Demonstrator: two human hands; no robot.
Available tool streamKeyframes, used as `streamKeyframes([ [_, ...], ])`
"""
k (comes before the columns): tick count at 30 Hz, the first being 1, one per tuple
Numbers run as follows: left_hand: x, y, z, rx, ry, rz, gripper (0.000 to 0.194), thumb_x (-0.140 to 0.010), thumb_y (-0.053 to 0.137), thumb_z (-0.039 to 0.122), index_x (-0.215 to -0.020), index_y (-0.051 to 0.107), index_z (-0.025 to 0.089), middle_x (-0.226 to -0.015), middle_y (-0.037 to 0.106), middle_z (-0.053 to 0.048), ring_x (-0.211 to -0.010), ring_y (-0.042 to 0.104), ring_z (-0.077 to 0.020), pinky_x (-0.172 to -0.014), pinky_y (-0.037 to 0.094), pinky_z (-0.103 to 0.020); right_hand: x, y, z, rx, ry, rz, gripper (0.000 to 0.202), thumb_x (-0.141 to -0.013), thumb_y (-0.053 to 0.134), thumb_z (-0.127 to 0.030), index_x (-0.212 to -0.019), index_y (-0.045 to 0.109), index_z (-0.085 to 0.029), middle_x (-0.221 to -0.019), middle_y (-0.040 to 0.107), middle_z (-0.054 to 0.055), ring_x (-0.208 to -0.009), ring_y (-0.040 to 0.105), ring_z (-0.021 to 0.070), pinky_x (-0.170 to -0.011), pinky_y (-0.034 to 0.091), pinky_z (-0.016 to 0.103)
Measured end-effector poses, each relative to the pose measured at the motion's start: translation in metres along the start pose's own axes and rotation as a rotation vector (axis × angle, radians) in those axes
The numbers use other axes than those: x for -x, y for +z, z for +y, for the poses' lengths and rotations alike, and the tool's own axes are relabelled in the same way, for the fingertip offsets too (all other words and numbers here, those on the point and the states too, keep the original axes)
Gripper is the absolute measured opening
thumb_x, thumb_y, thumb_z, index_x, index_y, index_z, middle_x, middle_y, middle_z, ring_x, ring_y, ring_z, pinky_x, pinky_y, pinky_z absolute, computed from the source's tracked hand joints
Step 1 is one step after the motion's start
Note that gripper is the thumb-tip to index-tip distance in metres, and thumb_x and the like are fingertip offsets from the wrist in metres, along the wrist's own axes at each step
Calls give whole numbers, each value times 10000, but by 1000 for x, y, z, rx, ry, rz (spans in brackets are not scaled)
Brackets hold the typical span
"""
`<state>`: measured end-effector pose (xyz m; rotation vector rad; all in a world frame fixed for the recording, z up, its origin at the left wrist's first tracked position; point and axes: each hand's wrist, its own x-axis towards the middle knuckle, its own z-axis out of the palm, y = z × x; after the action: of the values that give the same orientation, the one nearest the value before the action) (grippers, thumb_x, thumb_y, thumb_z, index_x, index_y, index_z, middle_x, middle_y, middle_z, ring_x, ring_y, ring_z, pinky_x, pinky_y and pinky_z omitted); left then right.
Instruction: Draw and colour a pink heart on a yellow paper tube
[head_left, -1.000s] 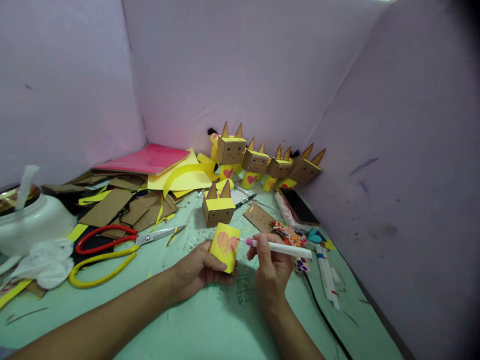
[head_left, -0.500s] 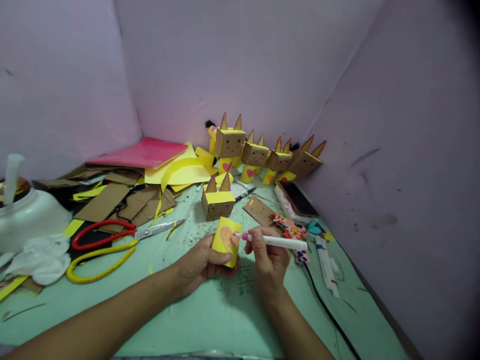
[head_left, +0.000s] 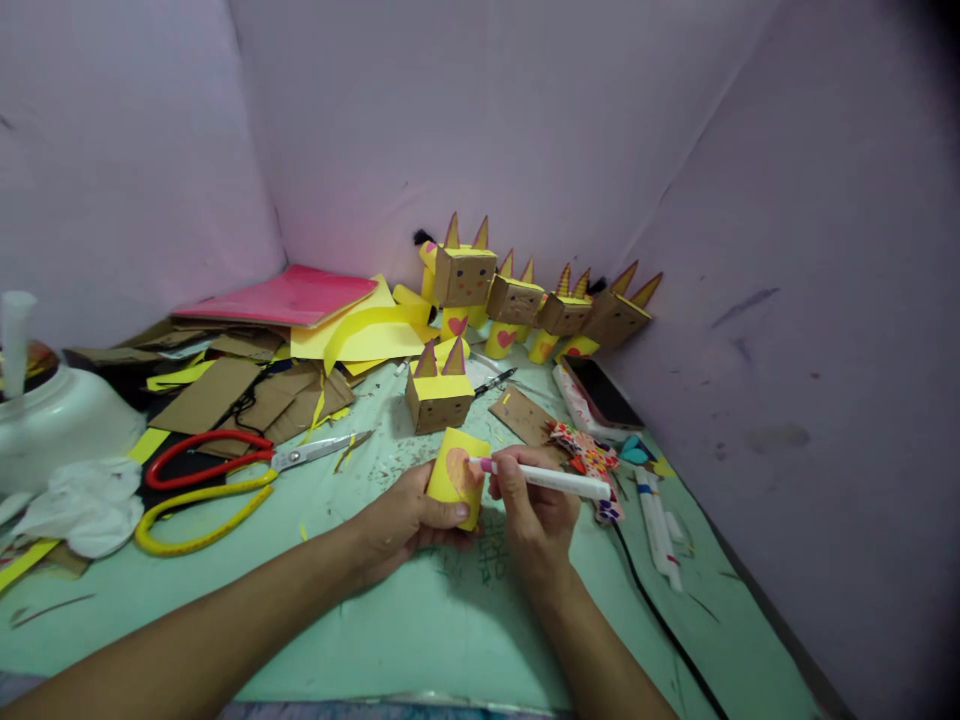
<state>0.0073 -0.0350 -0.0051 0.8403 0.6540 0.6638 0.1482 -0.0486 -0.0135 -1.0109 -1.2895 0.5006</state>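
My left hand is closed around a yellow paper tube, its thumb across the lower front. A heart in orange-pink shows on the tube's face. Between the thumb and fingers of my right hand is a white marker with a pink collar, its tip at the heart. Just behind the tube stands a small cardboard box head with a yellow top, two pointed horns and dotted eyes.
Several finished box-headed figures stand along the back wall. Red-and-yellow scissors lie left, near cardboard scraps and a pink folder. A phone, another marker and a black cable are on the right.
The marker tip has shifted slightly left and up on the heart, and the tube is turned a little. My view has moved slightly. Both hands keep their holds.
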Motion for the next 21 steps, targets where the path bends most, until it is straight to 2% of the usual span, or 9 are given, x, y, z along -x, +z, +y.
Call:
streamKeyframes([
  [7, 1, 3, 3, 11, -18, 12, 577, -577, 715, 201, -1109, 509, 114, -897, 572, -73, -798, 538, -177, -667, 453, -280, 0, -1, -1, -1, 24, -34, 188, -830, 559, -294, -692, 605, -175, -559, 567, -19, -486, 521, 107, -462, 403, 227],
  [21, 2, 1, 1, 28, 5, -2, 505, -606, 693, 164, -1084, 532, 128, -870, 567, -57, -770, 535, -158, -625, 461, -252, 0, -1, -3, 28, 39, 15, 189, -830, 548, -322, -728, 605, -174, -599, 597, -1, -525, 549, 128, -479, 414, 246],
])
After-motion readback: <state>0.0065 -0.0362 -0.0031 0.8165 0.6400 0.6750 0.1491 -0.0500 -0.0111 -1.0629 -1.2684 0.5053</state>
